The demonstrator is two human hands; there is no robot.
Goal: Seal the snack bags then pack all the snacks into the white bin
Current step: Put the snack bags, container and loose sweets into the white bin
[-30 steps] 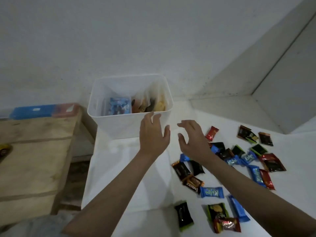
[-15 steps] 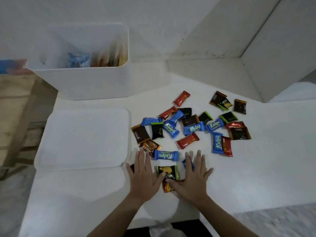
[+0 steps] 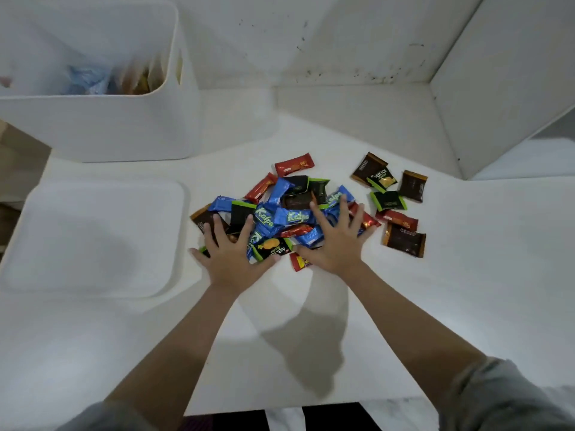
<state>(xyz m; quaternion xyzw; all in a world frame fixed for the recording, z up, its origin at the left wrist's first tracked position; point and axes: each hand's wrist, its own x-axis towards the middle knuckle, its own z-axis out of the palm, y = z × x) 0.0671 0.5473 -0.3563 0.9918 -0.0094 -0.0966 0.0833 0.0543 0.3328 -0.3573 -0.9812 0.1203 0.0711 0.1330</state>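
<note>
**Bags in, loose snacks still on the bench**

Progress, my read: the white bin (image 3: 102,132) at the far left of the bench (image 3: 466,290) already holds some clear bags (image 3: 102,80), so the sealing part looks mostly or fully done. The small wrapped snacks are not packed yet. That's the bulk of what's left.

Hands: my left hand (image 3: 231,259) and right hand (image 3: 336,244) are both flat, palms down, fingers (image 3: 343,209) spread wide over the near side of the snack pile (image 3: 280,213). Nothing is gripped; the fingers lie loose on the wrappers. Looks like I'm raking the pile together before scooping, but that's a guess.

Where the snacks are: main heap mid-bench, between and beyond my hands. A red bar (image 3: 294,164) sits just behind the heap. A small group of dark brown and green packs (image 3: 389,188) sits apart to the right, with another brown pack (image 3: 404,241) nearer me. All well clear of the bin. A white lid (image 3: 93,237) lies flat on the bench in front of the bin.

Hard to tell:
- Bin contents are blurred through the wall; can't confirm seals or count.
- Bin's top and left side are cut off.
- Wrappers under my palms are hidden.
- Most labels are unreadable.
</note>
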